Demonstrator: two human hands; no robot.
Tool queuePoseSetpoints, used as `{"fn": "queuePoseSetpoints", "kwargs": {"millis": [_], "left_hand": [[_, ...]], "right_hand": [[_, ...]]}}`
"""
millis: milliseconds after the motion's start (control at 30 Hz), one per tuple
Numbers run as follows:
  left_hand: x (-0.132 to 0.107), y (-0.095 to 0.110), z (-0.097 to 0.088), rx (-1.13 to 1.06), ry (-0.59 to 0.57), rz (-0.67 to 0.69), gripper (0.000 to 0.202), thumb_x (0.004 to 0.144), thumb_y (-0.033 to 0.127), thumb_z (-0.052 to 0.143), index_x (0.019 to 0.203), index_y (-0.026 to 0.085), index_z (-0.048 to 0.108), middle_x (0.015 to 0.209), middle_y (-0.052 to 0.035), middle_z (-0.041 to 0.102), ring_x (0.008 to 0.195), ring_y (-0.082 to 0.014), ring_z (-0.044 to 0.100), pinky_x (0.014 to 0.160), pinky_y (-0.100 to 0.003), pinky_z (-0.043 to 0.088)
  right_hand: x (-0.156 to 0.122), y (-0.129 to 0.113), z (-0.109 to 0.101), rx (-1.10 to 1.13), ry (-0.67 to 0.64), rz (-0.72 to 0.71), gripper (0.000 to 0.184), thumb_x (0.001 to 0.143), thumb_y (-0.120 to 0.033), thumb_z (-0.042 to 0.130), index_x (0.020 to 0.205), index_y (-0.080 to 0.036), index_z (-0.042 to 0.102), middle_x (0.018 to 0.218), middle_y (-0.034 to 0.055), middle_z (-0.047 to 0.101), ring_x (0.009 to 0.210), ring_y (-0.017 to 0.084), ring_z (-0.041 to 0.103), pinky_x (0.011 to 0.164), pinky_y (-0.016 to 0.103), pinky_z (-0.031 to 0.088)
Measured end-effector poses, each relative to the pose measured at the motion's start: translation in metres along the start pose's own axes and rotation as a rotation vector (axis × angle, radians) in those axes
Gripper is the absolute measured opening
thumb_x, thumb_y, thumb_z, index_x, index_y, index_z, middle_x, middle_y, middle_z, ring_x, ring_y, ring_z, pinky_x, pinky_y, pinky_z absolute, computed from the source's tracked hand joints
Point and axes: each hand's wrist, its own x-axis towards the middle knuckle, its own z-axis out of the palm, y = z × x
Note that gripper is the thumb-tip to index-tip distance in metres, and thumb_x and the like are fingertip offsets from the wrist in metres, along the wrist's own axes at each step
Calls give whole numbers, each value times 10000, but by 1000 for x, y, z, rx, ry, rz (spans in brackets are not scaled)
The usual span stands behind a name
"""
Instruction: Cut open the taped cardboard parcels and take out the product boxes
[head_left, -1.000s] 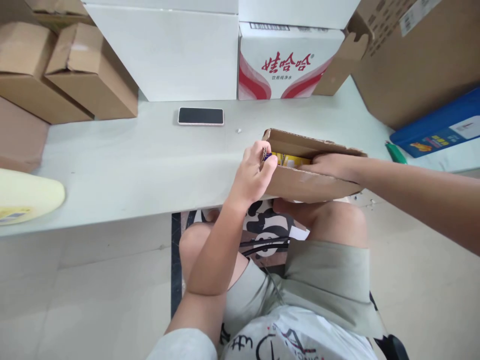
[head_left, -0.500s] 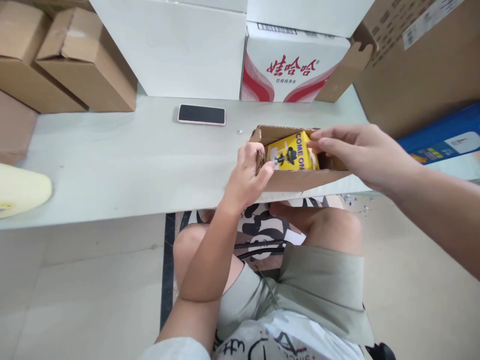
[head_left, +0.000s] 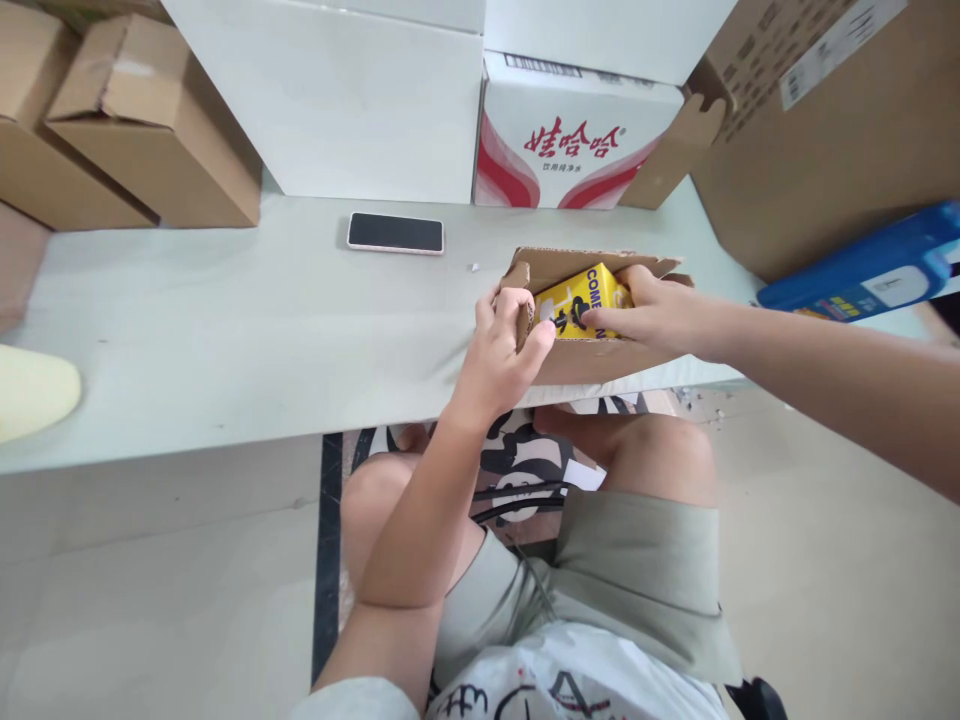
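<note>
An open cardboard box (head_left: 577, 365) stands near the front edge of the table. Inside it lies a yellow packet (head_left: 564, 308) with dark blue lettering, tilted up toward its right end. My left hand (head_left: 506, 345) grips the box's left end, thumb on the near side and fingers over the rim. Reaching in from the right, my right hand (head_left: 649, 312) is closed around the packet's right end, its thumb across the printed face. The fingertips on the far side are partly hidden by the packet and the box.
A phone (head_left: 396, 233) lies on the table (head_left: 247, 330) left of the box. Behind stand a white and red carton (head_left: 574, 135), a large white box (head_left: 360, 100) and brown cartons (head_left: 180, 130). At right is a blue bottle (head_left: 862, 265); a pale yellow object (head_left: 34, 393) is far left.
My right hand has moved left and further into the box, shifting from the packet's edge to a grip with the thumb over its face. My left hand stays on the box.
</note>
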Motion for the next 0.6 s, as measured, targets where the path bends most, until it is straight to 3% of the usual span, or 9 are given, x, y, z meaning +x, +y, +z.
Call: {"fn": "queuePoseSetpoints", "kwargs": {"millis": [67, 167, 233, 400, 600], "left_hand": [[-2, 3, 1, 28, 4, -13, 174, 941, 351, 588, 1040, 278, 465, 1194, -84, 577, 1424, -281, 476, 1166, -475, 480], [-7, 6, 3, 55, -1, -1, 316, 890, 384, 716, 1087, 271, 496, 1341, -118, 533, 1485, -309, 448, 1188, -509, 476], [-9, 6, 5, 72, 1, 30, 399, 853, 405, 784, 1098, 267, 501, 1468, -149, 453, 1577, -340, 355, 1206, -530, 466], [-5, -4, 15, 114, 47, 22, 405, 867, 387, 780, 1115, 270, 482, 1464, -145, 440, 1638, -374, 254, 1232, -599, 426], [3, -5, 26, 145, 220, 158, 451, 854, 450, 792, 1101, 272, 459, 1500, -151, 408, 1584, -340, 335, 1191, -500, 465]], "right_hand": [[-6, 5, -2, 59, -26, -2, 756, 727, -650, 761, 1334, -254, 544, 1238, 137, 662, 1219, 366, 615, 1010, 521, 537], [-14, 18, -6, 286, 70, -224, 861, 706, -515, 784, 1437, -277, 395, 1328, 131, 632, 1106, 293, 676, 959, 462, 568], [-18, 26, -8, 373, 180, -356, 948, 658, -443, 817, 1456, -275, 332, 1403, 163, 582, 1036, 262, 692, 899, 429, 581], [-24, 35, -18, 459, 372, -447, 929, 646, -450, 812, 1432, -303, 339, 1431, 164, 551, 1092, 270, 677, 920, 455, 572], [-46, 44, -42, 623, 421, -536, 725, 745, -386, 712, 1399, -400, 400, 1355, 107, 626, 1189, 318, 686, 815, 455, 584]]}}
